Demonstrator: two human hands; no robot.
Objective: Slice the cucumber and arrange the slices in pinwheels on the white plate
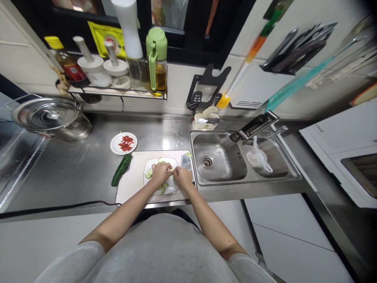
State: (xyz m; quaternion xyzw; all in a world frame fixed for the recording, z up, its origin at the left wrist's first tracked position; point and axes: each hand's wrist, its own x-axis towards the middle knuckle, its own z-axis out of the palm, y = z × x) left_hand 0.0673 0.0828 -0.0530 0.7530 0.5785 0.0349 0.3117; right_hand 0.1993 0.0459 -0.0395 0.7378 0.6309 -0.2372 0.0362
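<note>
A white plate [149, 186] with cucumber slices [163, 190] laid around it rests on a pale cutting board [129, 192]. Over the plate's middle, my left hand [161, 173] has its fingers bent and drawn together; what they hold is hidden. My right hand [183, 177] meets it from the right, fingertips pinched at a small green piece that looks like a cucumber slice. A wide-bladed knife [186, 163] lies at the board's right side, partly behind my right hand, with a slice near its far end. Left of the board lies a cucumber [121, 169].
A small plate [114, 147] of chopped red pieces stands behind the cucumber. To the right is a double sink [218, 157] with a black faucet [255, 126] and a plastic bag [257, 157]. A lidded steel pot [73, 127] stands at left, below a condiment shelf [118, 92].
</note>
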